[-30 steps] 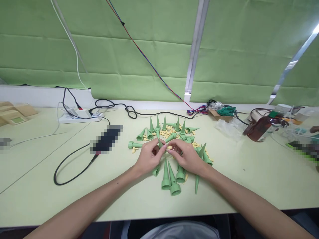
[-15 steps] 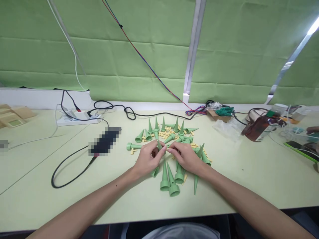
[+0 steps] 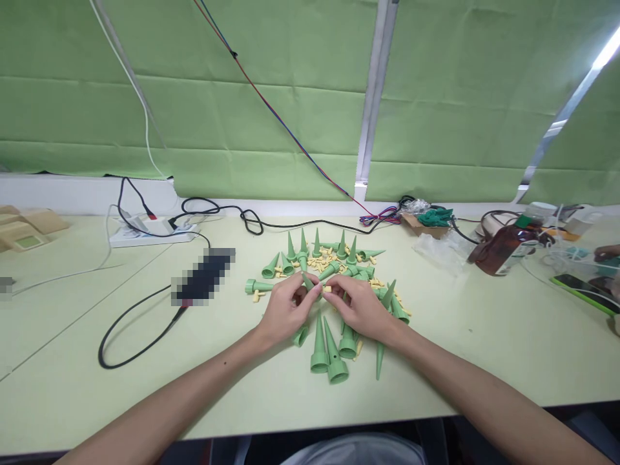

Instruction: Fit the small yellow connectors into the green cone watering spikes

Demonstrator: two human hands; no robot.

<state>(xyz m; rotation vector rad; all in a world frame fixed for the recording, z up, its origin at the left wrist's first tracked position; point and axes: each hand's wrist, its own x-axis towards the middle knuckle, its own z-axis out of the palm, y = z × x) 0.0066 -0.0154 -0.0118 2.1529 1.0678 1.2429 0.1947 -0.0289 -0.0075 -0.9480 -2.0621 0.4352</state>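
Note:
My left hand is closed around a green plastic spike, its pointed end showing above the fingers. Close against it, my right hand pinches a small yellow plastic valve at the side of the spike. Whether the valve sits in a hole there is hidden by the fingertips. Around both hands lie several more green cone-shaped spikes, some upright on their collars and others on their sides. Small yellow valves are heaped behind my hands among the spikes.
A blurred dark device with a black cable lies on the table at left, before a white power strip. On the right are a brown bottle, clear plastic wrap and a green-edged phone. Another person's hand shows at far right.
The yellow valve now shows more clearly between my two hands, and my right fingers have shifted slightly. The spike stays in my left hand.

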